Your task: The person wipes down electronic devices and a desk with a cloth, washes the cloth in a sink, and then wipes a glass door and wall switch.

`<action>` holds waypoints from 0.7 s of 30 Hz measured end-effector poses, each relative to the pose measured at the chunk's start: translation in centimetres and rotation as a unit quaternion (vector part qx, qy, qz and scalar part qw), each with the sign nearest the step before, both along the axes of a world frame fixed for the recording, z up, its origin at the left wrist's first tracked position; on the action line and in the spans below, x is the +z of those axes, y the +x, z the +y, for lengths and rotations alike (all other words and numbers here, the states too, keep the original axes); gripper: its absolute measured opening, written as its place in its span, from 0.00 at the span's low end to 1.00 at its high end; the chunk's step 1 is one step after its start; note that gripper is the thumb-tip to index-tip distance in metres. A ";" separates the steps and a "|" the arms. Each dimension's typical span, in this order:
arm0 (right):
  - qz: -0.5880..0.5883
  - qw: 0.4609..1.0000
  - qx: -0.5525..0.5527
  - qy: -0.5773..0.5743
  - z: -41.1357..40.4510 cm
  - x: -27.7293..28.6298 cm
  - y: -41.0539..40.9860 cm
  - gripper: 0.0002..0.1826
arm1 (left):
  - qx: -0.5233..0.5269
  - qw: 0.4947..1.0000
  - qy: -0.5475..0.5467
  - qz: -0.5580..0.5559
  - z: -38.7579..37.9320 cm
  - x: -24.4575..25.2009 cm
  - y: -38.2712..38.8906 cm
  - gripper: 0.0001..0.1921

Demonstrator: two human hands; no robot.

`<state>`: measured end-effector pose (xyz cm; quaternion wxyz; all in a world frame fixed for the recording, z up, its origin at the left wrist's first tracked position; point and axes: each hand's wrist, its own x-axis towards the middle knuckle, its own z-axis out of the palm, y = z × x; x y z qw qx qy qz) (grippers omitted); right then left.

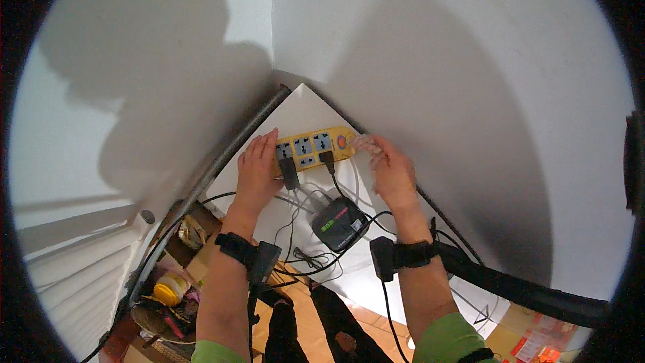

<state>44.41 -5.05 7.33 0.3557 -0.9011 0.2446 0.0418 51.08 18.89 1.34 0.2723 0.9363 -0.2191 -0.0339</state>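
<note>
A yellow power strip (313, 147) with grey sockets and a round orange button lies across a white corner surface (301, 106). My left hand (256, 169) grips its left end, covering that part. Pinched in the fingers of my right hand (396, 171) is a crumpled, pale wipe or tissue (368, 146), close against the strip's right end. A black adapter (289, 174) and a black plug (327, 161) sit in the strip. Nearer me, a black box (340, 224) with printed writing has several cables running from it.
Coiled black cable (310, 259) hangs by the surface's front edge. Walls meet behind it, with a dark pipe (242, 136) along the left. Below left stand a basket (151, 317) of small items and a yellow-lidded jar (169, 290). Wrist straps with wired modules (264, 262) are on both forearms.
</note>
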 end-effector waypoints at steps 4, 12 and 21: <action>0.012 0.981 0.158 -0.114 -0.4 -1.1 -1.1 0.21 | -0.022 0.999 -0.023 0.010 0.2 -0.8 0.1 0.48; 0.048 0.986 0.137 -0.077 -0.8 -7.5 -3.2 0.23 | -0.033 0.993 -0.100 0.048 -0.1 -0.2 0.2 0.47; 0.091 0.932 0.344 -0.069 -3.9 -8.1 -1.3 0.23 | -0.038 0.992 -0.116 0.028 0.2 -0.3 0.3 0.48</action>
